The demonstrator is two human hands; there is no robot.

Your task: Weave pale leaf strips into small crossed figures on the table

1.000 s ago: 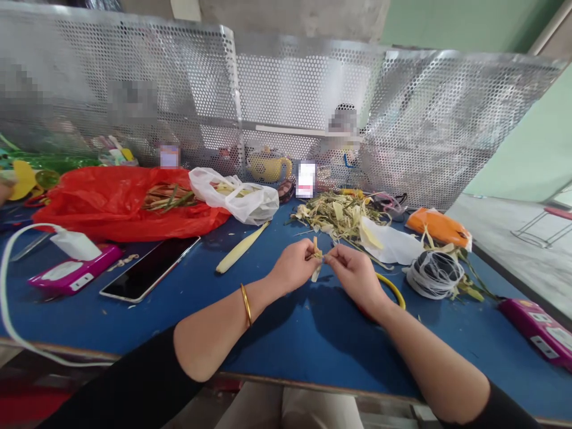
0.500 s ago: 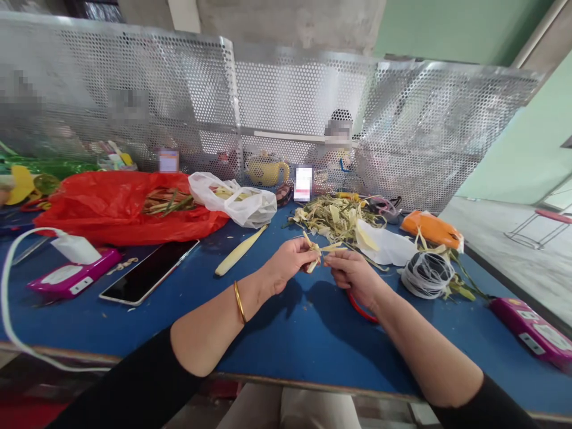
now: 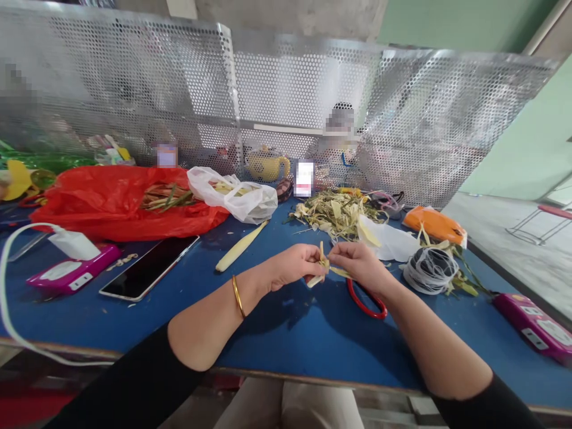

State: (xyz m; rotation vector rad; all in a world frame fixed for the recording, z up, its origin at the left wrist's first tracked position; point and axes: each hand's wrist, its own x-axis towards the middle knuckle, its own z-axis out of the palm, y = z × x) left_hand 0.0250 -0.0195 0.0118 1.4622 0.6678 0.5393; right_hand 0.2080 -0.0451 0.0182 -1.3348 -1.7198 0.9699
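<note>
My left hand [image 3: 292, 266] is closed, pinching a small knotted bundle of pale corn-husk strips [image 3: 322, 257] above the table. Opposite it, my right hand [image 3: 361, 262] has thumb and fingertips pressed together on the same bundle at its right side. One strip end sticks up and another hangs below the left fingers; a longer one runs under the right hand. Beneath the right hand lie red-handled scissors [image 3: 375, 311], partly covered. To the left rests a long pale rolled husk [image 3: 241, 245]. A heap of loose husk strips [image 3: 333, 213] lies behind the hands.
A black-screened phone [image 3: 149, 268] and a purple power strip [image 3: 74, 271] with a white charger lie left. Red [image 3: 98, 199] and white [image 3: 250, 199] plastic bags hold strips. At right are a white cord coil [image 3: 429, 274], an orange packet [image 3: 433, 225] and another purple power strip [image 3: 534, 328].
Both hands have shifted slightly, the left rightward, and their fingertips are now closer together. The bundle has turned, with one end upright. More of the red scissor handle shows.
</note>
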